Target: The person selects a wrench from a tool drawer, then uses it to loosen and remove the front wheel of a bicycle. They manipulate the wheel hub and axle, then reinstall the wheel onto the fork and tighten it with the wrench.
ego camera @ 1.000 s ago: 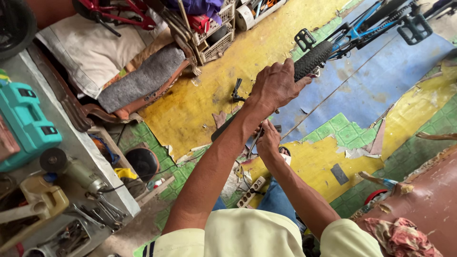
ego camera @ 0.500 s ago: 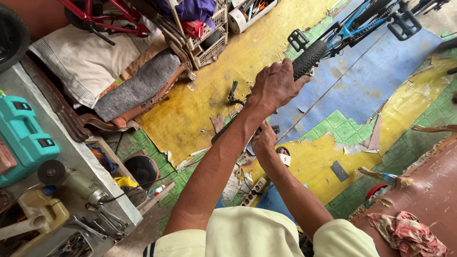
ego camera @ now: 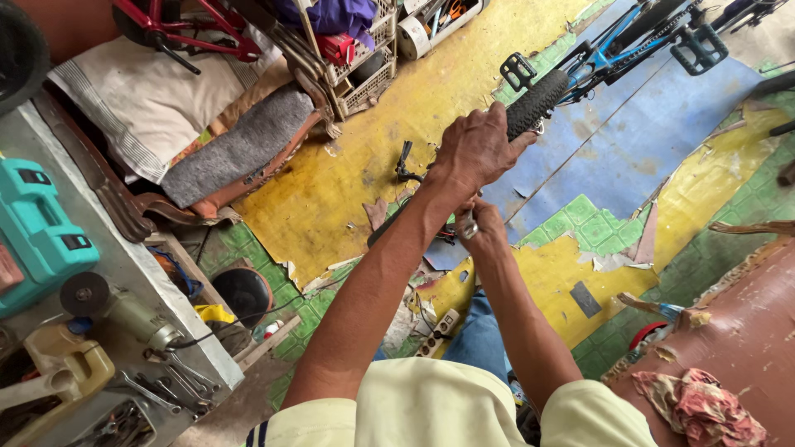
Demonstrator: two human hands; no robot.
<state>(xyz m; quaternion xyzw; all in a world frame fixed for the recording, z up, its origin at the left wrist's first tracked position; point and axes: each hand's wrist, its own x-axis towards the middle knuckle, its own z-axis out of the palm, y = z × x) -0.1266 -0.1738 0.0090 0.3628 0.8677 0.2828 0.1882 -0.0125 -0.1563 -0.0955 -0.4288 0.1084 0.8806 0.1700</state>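
Above patchy floor, left hand (ego camera: 474, 151) gripping tyre (ego camera: 537, 103), right hand (ego camera: 483, 228) holding wrench (ego camera: 466, 225)

The left hand (ego camera: 479, 149) was closed over the black handlebar grip (ego camera: 537, 104) of a blue bicycle (ego camera: 617, 45). Just below it, the right hand (ego camera: 484, 230) pinched a small silvery metal tool (ego camera: 469, 225); what kind could not be told. Both arms reached out over a worn floor (ego camera: 397, 141) of peeling yellow, blue and green covering. At the left, a grey table (ego camera: 124, 265) carried a teal case (ego camera: 37, 236), an angle grinder (ego camera: 116, 308) and loose wrenches (ego camera: 170, 389). A rag (ego camera: 704, 406) lay on a brown surface at the lower right.
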